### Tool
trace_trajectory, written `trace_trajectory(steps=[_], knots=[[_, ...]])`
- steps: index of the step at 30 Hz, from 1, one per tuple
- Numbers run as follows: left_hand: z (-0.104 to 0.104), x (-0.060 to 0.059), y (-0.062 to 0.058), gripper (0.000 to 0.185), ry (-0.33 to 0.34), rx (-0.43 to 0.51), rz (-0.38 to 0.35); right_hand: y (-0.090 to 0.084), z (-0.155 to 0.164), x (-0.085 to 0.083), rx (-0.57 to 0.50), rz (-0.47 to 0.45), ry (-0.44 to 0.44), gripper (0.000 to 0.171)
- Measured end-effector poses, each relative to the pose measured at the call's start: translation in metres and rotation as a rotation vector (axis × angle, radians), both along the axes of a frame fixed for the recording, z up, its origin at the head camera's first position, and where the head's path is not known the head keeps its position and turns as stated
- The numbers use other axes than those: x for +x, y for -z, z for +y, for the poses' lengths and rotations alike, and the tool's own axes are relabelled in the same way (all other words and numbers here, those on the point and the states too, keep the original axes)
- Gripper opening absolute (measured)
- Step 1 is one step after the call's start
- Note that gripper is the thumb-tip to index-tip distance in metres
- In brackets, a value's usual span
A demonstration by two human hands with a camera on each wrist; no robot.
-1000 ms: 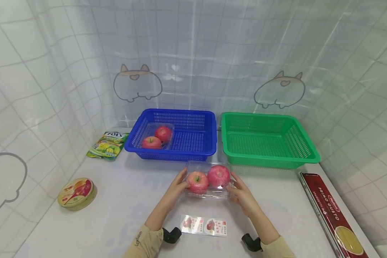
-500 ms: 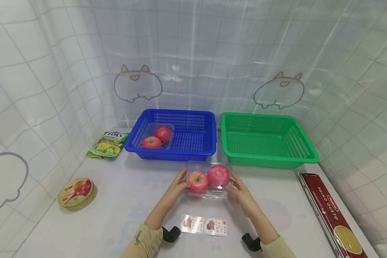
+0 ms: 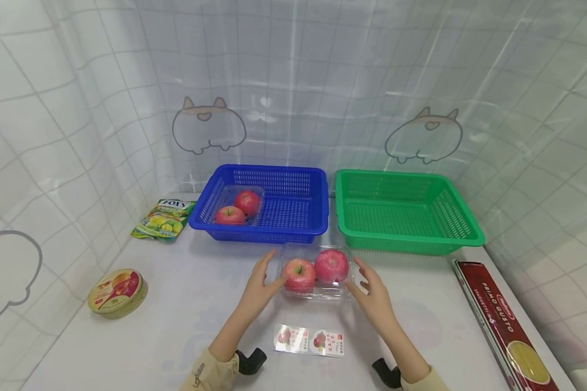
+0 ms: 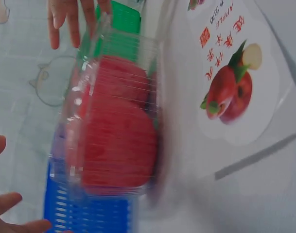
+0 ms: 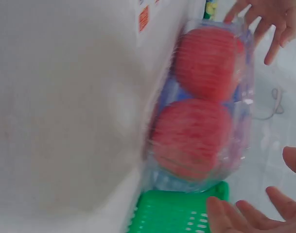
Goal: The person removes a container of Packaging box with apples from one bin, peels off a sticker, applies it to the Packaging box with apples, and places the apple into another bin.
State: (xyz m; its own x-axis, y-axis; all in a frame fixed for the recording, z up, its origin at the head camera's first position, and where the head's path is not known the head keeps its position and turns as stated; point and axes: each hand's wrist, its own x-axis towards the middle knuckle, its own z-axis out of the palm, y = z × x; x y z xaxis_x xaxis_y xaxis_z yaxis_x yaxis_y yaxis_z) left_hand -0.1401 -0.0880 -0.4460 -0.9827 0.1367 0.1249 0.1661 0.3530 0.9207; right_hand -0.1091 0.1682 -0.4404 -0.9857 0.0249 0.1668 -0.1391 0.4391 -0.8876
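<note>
A clear plastic fruit box (image 3: 318, 296) with two red apples (image 3: 299, 276) in it lies on the white table, in front of the baskets. On its left my left hand (image 3: 255, 290) stands with fingers spread and straight; on its right is my right hand (image 3: 374, 297), fingers loosely extended. Both wrist views show gaps between the fingers and the box (image 4: 116, 126). In the head view the thumb tips overlap the box's front corners; contact there cannot be told. Nearer to me lie two apple stickers (image 3: 291, 340) side by side on a backing strip.
A blue basket (image 3: 261, 234) behind holds another clear box of apples (image 3: 231, 216). The green basket (image 3: 411, 244) stands right of it. At left are a Fox's candy bag (image 3: 163, 220) and a round tin (image 3: 116, 293); a spaghetti box (image 3: 506, 326) lies at far right.
Both hands have loosened from the sides of the apple box, spread their fingers and drawn slightly outward. The box stays in place.
</note>
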Motion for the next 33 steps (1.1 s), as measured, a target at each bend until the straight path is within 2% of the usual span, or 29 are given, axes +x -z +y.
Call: trace_trajectory(steps=[4,7,9,11,14,18,21,25,29,33], knots=[[-0.002,0.013,-0.01,0.056,-0.004,-0.028,0.13,-0.006,-0.003,0.013,0.069,0.093,0.021,0.048],[-0.002,0.023,-0.016,0.045,-0.001,-0.035,0.211,-0.01,-0.007,0.023,0.108,0.114,0.008,0.041],[-0.002,0.029,-0.018,0.037,0.011,-0.036,0.248,-0.012,-0.009,0.029,0.144,0.116,-0.015,0.038],[-0.002,0.034,-0.018,0.029,0.042,-0.033,0.247,-0.011,-0.012,0.034,0.189,0.13,-0.06,0.035],[-0.003,0.04,-0.017,0.02,0.136,-0.025,0.22,-0.007,-0.014,0.04,0.272,0.153,-0.163,0.034],[-0.003,0.044,-0.012,0.015,0.321,-0.055,0.176,0.002,-0.016,0.044,0.35,0.152,-0.314,0.032],[-0.001,0.045,-0.007,0.016,0.442,-0.128,0.141,0.008,-0.019,0.045,0.396,0.122,-0.374,0.031],[0.001,0.046,-0.001,0.016,0.518,-0.267,0.11,0.015,-0.024,0.044,0.444,0.114,-0.411,0.029],[0.002,0.048,0.004,0.015,0.523,-0.41,0.153,0.02,-0.028,0.042,0.469,0.148,-0.438,0.031],[0.002,0.05,0.009,0.021,0.496,-0.573,0.292,0.023,-0.032,0.041,0.523,0.18,-0.457,0.034]])
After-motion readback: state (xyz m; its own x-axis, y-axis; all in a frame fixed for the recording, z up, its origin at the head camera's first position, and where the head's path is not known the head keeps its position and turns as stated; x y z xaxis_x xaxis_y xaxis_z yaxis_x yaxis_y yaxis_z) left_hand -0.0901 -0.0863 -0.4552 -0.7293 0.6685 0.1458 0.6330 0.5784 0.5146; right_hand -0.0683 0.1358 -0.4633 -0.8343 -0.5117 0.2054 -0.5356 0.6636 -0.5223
